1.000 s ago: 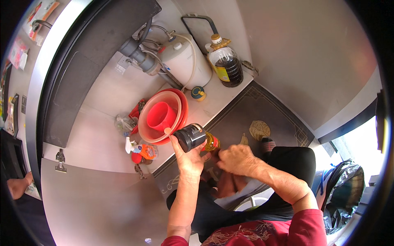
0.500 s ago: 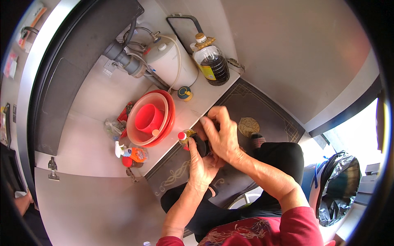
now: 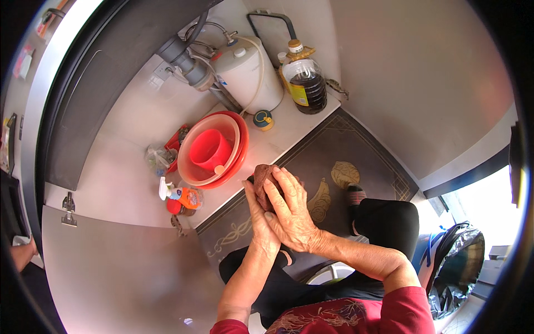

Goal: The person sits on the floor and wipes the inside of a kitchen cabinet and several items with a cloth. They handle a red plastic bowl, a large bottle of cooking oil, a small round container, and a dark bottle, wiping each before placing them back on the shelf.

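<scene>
My two hands meet in front of the cabinet, over the dark mat. A brown cloth (image 3: 265, 186) lies under the spread fingers of my right hand (image 3: 297, 220), pressed over something in my left hand (image 3: 263, 228). Only a dark edge of that thing shows beside my left thumb; the earlier frame shows a small bottle with a red cap and a black round part there. The left fingers are hidden behind the cloth and the right hand.
On the cabinet floor stand red basins (image 3: 243, 147) with a red cup (image 3: 210, 150), an orange spray bottle (image 3: 186, 196), a red-lidded jar (image 3: 174, 207), a blue-and-yellow lid (image 3: 263, 119), a white tank (image 3: 253, 75) and a large oil jug (image 3: 306, 89). A lined bin (image 3: 459, 267) is at right.
My right hand has come down with the brown cloth onto the thing in my left hand, covering the red-capped bottle. The whole view has shifted a little.
</scene>
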Demonstrator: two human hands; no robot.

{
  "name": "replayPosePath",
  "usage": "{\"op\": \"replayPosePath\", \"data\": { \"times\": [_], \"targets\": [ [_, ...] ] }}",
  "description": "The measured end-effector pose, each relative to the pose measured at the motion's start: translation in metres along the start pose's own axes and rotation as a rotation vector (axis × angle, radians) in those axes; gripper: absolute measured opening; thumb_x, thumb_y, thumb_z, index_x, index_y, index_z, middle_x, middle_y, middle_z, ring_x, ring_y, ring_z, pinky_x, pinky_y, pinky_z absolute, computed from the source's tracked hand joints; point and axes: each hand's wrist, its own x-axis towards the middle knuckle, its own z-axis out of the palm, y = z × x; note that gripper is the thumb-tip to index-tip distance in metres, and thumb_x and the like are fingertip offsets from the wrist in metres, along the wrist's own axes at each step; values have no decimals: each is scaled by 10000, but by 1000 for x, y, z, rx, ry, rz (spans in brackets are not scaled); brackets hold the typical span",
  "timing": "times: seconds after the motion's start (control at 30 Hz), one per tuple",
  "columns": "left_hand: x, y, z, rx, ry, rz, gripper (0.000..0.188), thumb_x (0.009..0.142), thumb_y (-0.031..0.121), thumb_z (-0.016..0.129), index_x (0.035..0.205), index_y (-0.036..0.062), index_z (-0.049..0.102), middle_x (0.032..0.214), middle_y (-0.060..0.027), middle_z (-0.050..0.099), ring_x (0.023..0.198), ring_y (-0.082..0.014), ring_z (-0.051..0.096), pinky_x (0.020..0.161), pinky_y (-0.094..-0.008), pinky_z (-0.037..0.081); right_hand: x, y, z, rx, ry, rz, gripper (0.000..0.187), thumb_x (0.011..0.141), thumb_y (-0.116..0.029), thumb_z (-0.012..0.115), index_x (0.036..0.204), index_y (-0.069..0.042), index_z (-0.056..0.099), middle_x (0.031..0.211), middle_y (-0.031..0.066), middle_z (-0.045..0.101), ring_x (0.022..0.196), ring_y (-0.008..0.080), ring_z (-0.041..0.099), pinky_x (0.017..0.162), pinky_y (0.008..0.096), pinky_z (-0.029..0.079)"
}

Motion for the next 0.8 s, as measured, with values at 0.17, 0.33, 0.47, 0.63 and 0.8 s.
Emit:
{"op": "replayPosePath", "data": {
  "times": [0.17, 0.33, 0.47, 0.63, 0.8],
  "targets": [
    [0, -2, 15, 199, 322, 53, 617, 891, 561, 423, 1334, 137, 354, 1292, -41, 418, 1199, -208, 422, 1006, -360, 366, 27, 14, -23, 7, -70, -155, 473, 783, -163, 579, 1244, -104, 488, 1323, 146, 388, 1148, 347, 428, 897, 466, 353],
    [-9, -8, 19, 427, 411, -59, 571, 909, 521, 422, 1355, 175, 334, 1304, -12, 433, 1246, -182, 382, 1065, -400, 311, 48, 30, -36, 196, -12, -325, 279, 798, -103, 517, 1063, -15, 526, 1069, 169, 586, 933, 331, 572, 825, 422, 446],
    [-17, -7, 7, 802, 380, -250, 683, 831, 596, 519, 1316, 148, 346, 1208, -23, 478, 1104, -195, 483, 894, -409, 440, 54, 38, -49, 561, -323, 44, 272, 827, -181, 434, 913, -14, 631, 928, 109, 643, 910, 280, 591, 833, 375, 457],
    [-25, -15, -3, 1061, 410, -241, 730, 766, 543, 655, 1249, 59, 399, 1136, -79, 498, 978, -161, 522, 666, -320, 498, 58, 49, -60, 638, -686, 425, 319, 766, -175, 468, 943, 48, 612, 954, 158, 630, 886, 248, 593, 816, 317, 449],
    [-18, -16, -3, 1043, 439, -195, 595, 817, 523, 602, 1168, 65, 458, 992, -52, 549, 854, -165, 553, 665, -322, 490, 38, 81, -26, 487, -309, 104, 142, 706, -73, 551, 650, 27, 468, 687, 169, 533, 677, 341, 559, 598, 368, 447]
  ]
}}
